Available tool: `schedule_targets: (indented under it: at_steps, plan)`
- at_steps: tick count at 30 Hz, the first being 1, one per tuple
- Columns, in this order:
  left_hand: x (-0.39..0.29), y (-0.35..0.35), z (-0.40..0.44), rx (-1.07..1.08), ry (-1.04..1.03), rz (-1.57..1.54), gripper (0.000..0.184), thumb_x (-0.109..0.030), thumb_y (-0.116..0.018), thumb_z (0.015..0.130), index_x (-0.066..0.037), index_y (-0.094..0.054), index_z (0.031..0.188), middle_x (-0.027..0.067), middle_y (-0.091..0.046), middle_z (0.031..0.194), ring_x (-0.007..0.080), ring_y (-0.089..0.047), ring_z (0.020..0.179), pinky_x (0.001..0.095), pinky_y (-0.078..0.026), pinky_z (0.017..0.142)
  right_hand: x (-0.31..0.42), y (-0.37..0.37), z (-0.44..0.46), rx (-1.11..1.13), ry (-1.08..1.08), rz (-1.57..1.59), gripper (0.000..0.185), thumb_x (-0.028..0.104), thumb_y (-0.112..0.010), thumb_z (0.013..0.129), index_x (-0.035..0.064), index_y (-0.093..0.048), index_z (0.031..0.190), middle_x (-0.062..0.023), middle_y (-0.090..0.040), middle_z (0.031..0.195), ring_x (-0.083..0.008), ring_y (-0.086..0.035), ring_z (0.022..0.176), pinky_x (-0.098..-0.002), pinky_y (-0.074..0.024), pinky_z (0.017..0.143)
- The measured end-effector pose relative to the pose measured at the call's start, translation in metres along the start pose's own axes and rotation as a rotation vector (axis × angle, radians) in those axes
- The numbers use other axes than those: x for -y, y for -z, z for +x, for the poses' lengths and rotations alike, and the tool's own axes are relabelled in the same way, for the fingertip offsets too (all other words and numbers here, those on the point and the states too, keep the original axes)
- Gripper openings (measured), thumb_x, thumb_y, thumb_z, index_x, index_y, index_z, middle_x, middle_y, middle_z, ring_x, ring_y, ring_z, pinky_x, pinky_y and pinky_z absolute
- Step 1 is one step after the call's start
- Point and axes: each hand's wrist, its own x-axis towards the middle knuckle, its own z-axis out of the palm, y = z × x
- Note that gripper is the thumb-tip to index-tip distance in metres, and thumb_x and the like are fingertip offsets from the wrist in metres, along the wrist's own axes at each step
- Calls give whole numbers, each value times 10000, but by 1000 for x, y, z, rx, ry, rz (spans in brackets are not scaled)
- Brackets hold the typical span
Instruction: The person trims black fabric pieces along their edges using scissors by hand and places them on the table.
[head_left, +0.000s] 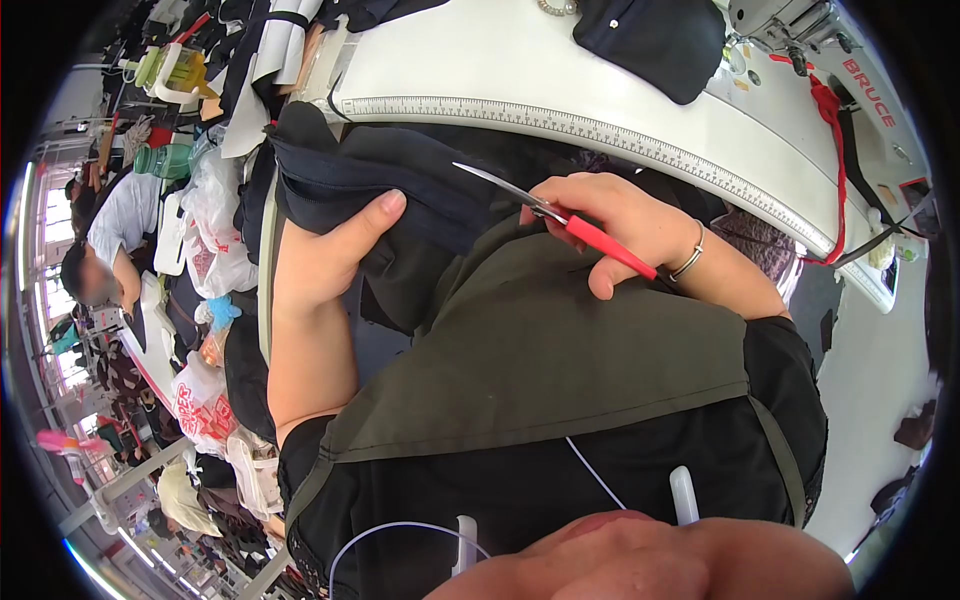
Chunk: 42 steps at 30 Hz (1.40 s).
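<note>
My left hand (345, 245) is closed on a dark navy garment (410, 165), its thumb pressed on top and its fingers hidden beneath the cloth. The fabric spreads from that hand across my lap, below the table's edge. In my right hand (620, 220) is a pair of scissors (600, 240) with red handles. Their metal blades point up and left, over the right part of the navy cloth; whether they touch it I cannot tell. An olive apron (560, 350) covers my lap under both hands.
A measuring tape (560, 122) runs along the curved front edge of the white sewing table (450, 60). Another dark fabric piece (655, 45) lies there, beside a sewing machine (840, 60). Plastic bags (215, 215) and a person (120, 225) are at the left.
</note>
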Motion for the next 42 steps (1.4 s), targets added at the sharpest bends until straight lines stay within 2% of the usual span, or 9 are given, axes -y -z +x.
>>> schedule_targets:
  at_steps: [7,10,13,15,22,30,34,37,42]
  plan:
    - [1,1,-1,-27,-30,-8,316,3,-657,774,32,-585,1080,79,-624,1027,163,-577,936,291,-445,851,-1,-1,-1,-37,17,83,959,793,-637,471,15,-552,1025,1,-466,633,-100,-470,528,-238,-390,510]
    - [0,2,-1,-30,-32,-27,317,4,-659,773,32,-585,1080,80,-625,1023,162,-579,935,292,-446,851,3,2,-2,-9,-67,64,955,784,-641,473,13,-550,1028,4,-463,621,-99,-465,515,-234,-394,514]
    - [-1,3,-1,-35,-15,-13,321,3,-659,773,30,-583,1083,80,-626,1019,161,-579,935,291,-447,849,3,2,-3,31,-130,114,968,798,-630,468,9,-547,1024,3,-464,636,-100,-473,532,-239,-403,522]
    - [0,1,0,-7,-8,-18,322,4,-657,775,28,-581,1087,79,-625,1024,157,-577,939,288,-445,850,-4,-1,-1,14,-32,100,1001,825,-605,453,9,-540,1030,-4,-467,669,-106,-481,557,-242,-406,527]
    - [1,-11,-1,91,-2,-1,323,-1,-644,788,30,-576,1103,72,-622,1039,147,-567,952,280,-434,857,-1,0,1,9,-4,34,1056,864,-564,426,12,-530,1049,-21,-477,723,-131,-492,605,-261,-417,550]
    - [-1,-16,1,67,29,20,319,1,-635,791,27,-576,1104,70,-621,1038,142,-562,957,280,-431,856,-5,4,-2,23,4,-48,1032,843,-570,473,4,-530,1072,-28,-482,735,-188,-498,700,-306,-423,650]
    - [1,-17,3,76,29,-4,328,5,-635,789,27,-570,1109,69,-619,1040,144,-562,956,282,-432,855,-4,5,-3,5,14,-75,1024,839,-573,478,3,-533,1068,-24,-485,720,-190,-500,705,-311,-423,659]
    - [1,-17,4,61,45,18,331,8,-634,790,26,-566,1114,68,-617,1044,146,-561,960,283,-430,860,-10,3,-5,-49,73,-112,999,810,-598,486,4,-535,1073,-22,-488,711,-182,-503,683,-300,-421,634]
    - [-2,-20,5,23,12,-12,329,-1,-638,792,20,-567,1113,65,-611,1056,147,-555,977,283,-430,866,-8,2,-9,-112,3,56,953,764,-621,505,13,-535,1085,-18,-475,707,-107,-475,578,-239,-397,542]
